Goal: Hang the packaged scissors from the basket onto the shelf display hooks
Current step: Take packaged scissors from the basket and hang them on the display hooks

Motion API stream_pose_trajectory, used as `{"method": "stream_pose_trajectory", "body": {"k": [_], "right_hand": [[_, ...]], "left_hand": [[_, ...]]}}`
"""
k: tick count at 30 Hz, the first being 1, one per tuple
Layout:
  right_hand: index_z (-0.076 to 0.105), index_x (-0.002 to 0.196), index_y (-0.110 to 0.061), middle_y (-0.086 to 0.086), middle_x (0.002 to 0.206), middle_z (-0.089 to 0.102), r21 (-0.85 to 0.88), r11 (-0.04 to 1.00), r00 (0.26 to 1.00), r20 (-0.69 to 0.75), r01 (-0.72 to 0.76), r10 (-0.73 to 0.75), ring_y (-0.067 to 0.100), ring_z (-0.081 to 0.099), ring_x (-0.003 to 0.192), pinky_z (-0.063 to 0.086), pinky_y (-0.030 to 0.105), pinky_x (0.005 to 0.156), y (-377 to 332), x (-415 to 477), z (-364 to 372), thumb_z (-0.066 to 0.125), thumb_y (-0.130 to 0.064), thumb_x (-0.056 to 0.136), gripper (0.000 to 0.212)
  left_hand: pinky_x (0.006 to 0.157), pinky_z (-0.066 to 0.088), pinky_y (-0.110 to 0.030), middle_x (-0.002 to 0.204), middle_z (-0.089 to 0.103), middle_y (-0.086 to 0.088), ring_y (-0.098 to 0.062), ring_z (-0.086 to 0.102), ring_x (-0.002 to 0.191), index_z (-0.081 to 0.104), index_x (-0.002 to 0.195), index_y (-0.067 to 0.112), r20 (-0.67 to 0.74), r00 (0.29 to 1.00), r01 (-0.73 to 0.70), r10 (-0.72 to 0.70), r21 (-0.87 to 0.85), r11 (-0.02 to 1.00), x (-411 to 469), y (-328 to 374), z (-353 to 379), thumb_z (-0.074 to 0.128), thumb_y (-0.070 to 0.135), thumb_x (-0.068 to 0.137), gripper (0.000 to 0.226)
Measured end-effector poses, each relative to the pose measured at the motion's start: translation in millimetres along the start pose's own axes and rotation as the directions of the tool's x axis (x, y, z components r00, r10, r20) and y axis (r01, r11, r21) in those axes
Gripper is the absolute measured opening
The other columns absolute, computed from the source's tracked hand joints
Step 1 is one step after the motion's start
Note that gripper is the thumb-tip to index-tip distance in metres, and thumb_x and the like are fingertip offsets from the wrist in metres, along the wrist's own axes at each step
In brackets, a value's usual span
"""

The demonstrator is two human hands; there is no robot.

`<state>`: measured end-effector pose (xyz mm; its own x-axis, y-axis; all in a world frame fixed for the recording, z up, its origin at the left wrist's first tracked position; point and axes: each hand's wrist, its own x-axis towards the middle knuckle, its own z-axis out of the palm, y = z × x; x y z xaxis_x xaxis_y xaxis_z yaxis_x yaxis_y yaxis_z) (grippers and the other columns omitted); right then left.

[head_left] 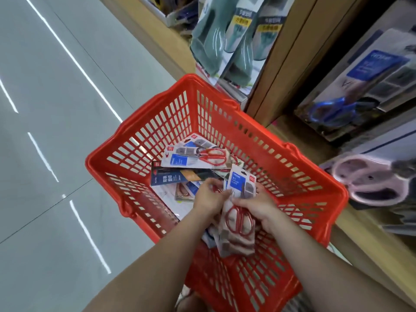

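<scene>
While both hands reach into the red basket (315, 168), the right hand (258, 207) has its fingers (239, 202) curled round a pack of red-handled scissors (239, 220), thumb on its face, holding it raised above the basket floor. The left hand (209, 197) curls its fingers against that pack's left edge; whether they pinch it or another pack beneath, I cannot tell. Just beyond the fingertips lie more packs: a dark pack (177, 174) and, past that, a second red scissors pack (202, 156). To the right of the fingers, blue scissors (335, 109) and pink scissors (369, 181) hang on the shelf (281, 64).
</scene>
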<state>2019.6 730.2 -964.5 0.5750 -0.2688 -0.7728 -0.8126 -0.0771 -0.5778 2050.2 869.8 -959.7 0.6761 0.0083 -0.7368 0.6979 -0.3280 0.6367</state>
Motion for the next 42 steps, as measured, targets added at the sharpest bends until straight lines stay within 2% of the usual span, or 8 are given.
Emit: {"method": "stream_pose_trajectory", "body": {"k": [4, 10, 14, 20, 24, 27, 35, 42], "right_hand": [[0.071, 0.111, -0.008, 0.012, 0.101, 0.077, 0.285, 0.958, 0.998, 0.065, -0.025, 0.007, 0.031, 0.073, 0.096, 0.057, 0.048, 0.091, -13, -21, -7, 0.082, -0.001, 0.073, 0.04], [0.071, 0.11, -0.001, 0.019, 0.096, 0.076, 0.502, 0.865, 0.98, 0.185, -0.03, -0.074, 0.028, 0.074, 0.079, 0.062, 0.04, 0.072, -46, -83, -26, 0.07, 0.003, 0.084, 0.026], [0.067, 0.119, -0.004, 0.022, 0.105, 0.074, 0.604, 0.797, 0.98, 0.146, 0.02, -0.136, 0.035, 0.072, 0.091, 0.057, 0.052, 0.087, -66, -112, -53, 0.064, 0.0, 0.089, 0.03], [0.025, 0.152, -0.034, 0.004, 0.121, 0.066, 0.401, 0.804, 0.867, 0.043, 0.44, -0.496, 0.027, 0.067, 0.108, 0.052, 0.05, 0.096, -112, -174, -67, 0.06, 0.014, 0.088, 0.087], [0.072, 0.108, -0.018, 0.007, 0.094, 0.067, 0.006, 0.715, 0.715, -0.021, 0.699, -0.699, 0.018, 0.057, 0.074, 0.046, 0.026, 0.065, -146, -209, -93, 0.057, 0.005, 0.092, 0.032], [0.075, 0.079, -0.022, 0.022, 0.089, 0.072, 0.001, 0.668, 0.667, -0.052, 0.744, -0.743, 0.023, 0.051, 0.069, 0.04, 0.029, 0.067, -171, -241, -116, 0.058, -0.001, 0.094, 0.03], [0.076, 0.089, -0.003, 0.018, 0.09, 0.076, 0.428, 0.615, 0.651, 0.078, 0.662, -0.755, 0.029, 0.073, 0.079, 0.059, 0.037, 0.074, -194, -297, -156, 0.07, -0.031, 0.086, 0.029], [0.076, 0.08, -0.013, 0.01, 0.078, 0.077, 0.201, 0.511, 0.544, -0.173, 0.836, -0.821, 0.024, 0.072, 0.074, 0.057, 0.049, 0.076, -194, -287, -171, 0.08, -0.038, 0.079, 0.025]], "left_hand": [[0.078, 0.058, -0.043, 0.081, 0.075, -0.009, -0.029, 0.07, 0.079, 0.077, 0.088, 0.009, -0.006, 0.999, -0.037, 0.036, -0.083, 0.996, -22, 4, -7, 0.063, 0.023, 0.091, 0.02], [0.067, 0.056, -0.033, 0.078, 0.075, -0.01, -0.019, 0.064, 0.063, 0.08, 0.086, 0.01, -0.018, 0.999, -0.039, 0.036, -0.243, 0.969, -95, 23, -39, 0.066, 0.015, 0.092, 0.015], [0.061, 0.054, -0.029, 0.071, 0.075, -0.008, -0.022, 0.065, 0.062, 0.078, 0.086, 0.005, -0.102, 0.991, -0.107, 0.083, -0.26, 0.96, -143, 32, -68, 0.066, -0.004, 0.087, 0.014], [0.06, 0.048, -0.027, 0.072, 0.069, -0.004, -0.018, 0.057, 0.063, 0.078, 0.084, 0.016, -0.256, 0.911, -0.37, 0.323, -0.164, 0.914, -221, 77, -121, 0.059, -0.008, 0.089, 0.031], [0.048, 0.042, -0.02, 0.077, 0.061, -0.01, -0.016, 0.052, 0.054, 0.072, 0.081, 0.017, -0.327, 0.787, -0.584, 0.523, -0.125, 0.802, -271, 128, -150, 0.054, -0.015, 0.088, 0.037], [0.042, 0.044, -0.018, 0.07, 0.059, -0.006, -0.01, 0.057, 0.047, 0.063, 0.084, 0.013, -0.241, 0.724, -0.687, 0.646, -0.174, 0.705, -306, 167, -151, 0.049, -0.016, 0.092, 0.033], [0.084, 0.056, -0.061, 0.104, 0.069, -0.017, -0.031, 0.068, 0.088, 0.055, 0.105, 0.044, 0.195, 0.71, -0.699, 0.677, 0.077, 0.711, -334, 245, -67, 0.048, -0.009, 0.091, 0.054], [0.078, 0.06, -0.029, 0.099, 0.061, 0.006, -0.011, 0.068, 0.088, 0.053, 0.116, 0.041, -0.011, 0.686, -0.727, 0.727, 0.022, 0.686, -326, 266, -27, 0.066, 0.03, 0.093, 0.029]]}}
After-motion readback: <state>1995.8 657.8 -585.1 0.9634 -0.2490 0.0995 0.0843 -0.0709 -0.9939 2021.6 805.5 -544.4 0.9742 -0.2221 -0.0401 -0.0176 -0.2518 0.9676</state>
